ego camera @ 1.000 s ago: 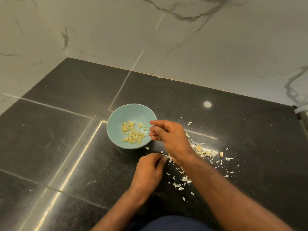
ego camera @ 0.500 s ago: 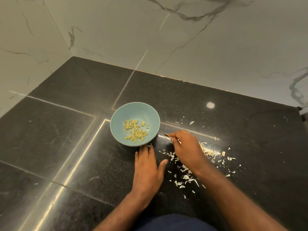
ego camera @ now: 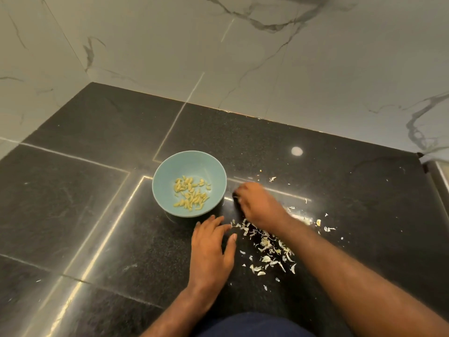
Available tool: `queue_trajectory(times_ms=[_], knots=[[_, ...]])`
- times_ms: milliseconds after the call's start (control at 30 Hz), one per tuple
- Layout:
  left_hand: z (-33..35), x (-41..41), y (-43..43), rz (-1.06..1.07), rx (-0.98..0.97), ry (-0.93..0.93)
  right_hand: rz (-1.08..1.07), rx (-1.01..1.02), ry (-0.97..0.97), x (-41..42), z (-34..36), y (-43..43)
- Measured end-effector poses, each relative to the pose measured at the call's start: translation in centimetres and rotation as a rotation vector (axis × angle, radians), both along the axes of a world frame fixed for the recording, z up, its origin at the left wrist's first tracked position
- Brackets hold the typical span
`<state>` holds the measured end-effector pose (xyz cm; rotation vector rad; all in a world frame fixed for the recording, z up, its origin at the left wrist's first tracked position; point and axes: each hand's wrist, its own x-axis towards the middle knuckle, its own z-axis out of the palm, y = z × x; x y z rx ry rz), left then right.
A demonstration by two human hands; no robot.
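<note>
Cloth in dark blue (ego camera: 255,324) shows at the bottom edge, between the two forearms. Just beyond it the left hand (ego camera: 211,251) lies flat on the black counter (ego camera: 85,215), fingers straight and slightly spread, holding nothing, its fingertips close to the near side of the bowl (ego camera: 194,164). Pale husks (ego camera: 269,251) are scattered on the counter to the right of this hand and under the right forearm. The right hand (ego camera: 260,205) is blurred, low over the counter just right of the bowl, fingers bent downward; I cannot tell whether they pinch anything. The light blue bowl stands upright and holds a small heap of yellowish seeds (ego camera: 192,194). Behind, a white marble wall (ego camera: 243,57) meets the counter.
</note>
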<state>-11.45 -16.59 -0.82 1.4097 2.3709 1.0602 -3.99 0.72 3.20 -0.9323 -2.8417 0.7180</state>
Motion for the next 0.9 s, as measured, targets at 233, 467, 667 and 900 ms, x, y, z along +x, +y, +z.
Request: queue_trajectory(times_ms=[233,467,667,900], knots=[[1.1,0.2,0.1,-0.043,-0.436,0.089,-0.184,0.019,0.087,3.2,-0.5,0.6],[1.3,1.5,4.5,-0.470,-0.205,-0.127,-0.293,0.119,-0.078,1.6,-1.0,6.5],[-0.1,0.5,4.8,-0.214,0.130,-0.251,-0.166,0.163,-0.008,1.0,-0.8,4.2],[-0.2,0.3,5.2,-0.169,0.126,-0.298,-0.194,0.098,-0.010,2.5,-1.4,2.5]])
